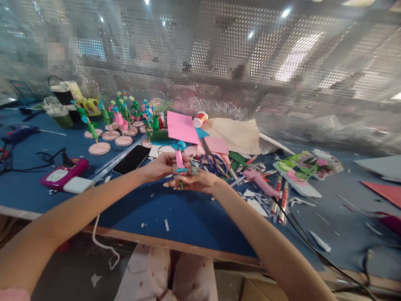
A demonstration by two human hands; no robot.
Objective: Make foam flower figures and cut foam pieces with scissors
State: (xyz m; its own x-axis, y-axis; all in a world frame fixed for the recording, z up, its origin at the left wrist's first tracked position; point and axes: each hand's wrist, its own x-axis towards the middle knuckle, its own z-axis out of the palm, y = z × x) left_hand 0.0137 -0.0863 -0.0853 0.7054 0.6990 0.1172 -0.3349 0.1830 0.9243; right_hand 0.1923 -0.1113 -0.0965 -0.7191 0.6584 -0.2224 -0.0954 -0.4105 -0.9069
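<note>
Head view: your left hand has its grip pinched on the paper flower below its blue bloom, sparing the petals, above the bench; your right hand curls lower, how tightly I cannot tell.

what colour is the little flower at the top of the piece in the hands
The flower is blue, seen best in the head view.

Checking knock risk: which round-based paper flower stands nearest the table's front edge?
The blue-topped green paper flower on the frontmost round pale-pink base; the other round bases all lie farther back.
</note>
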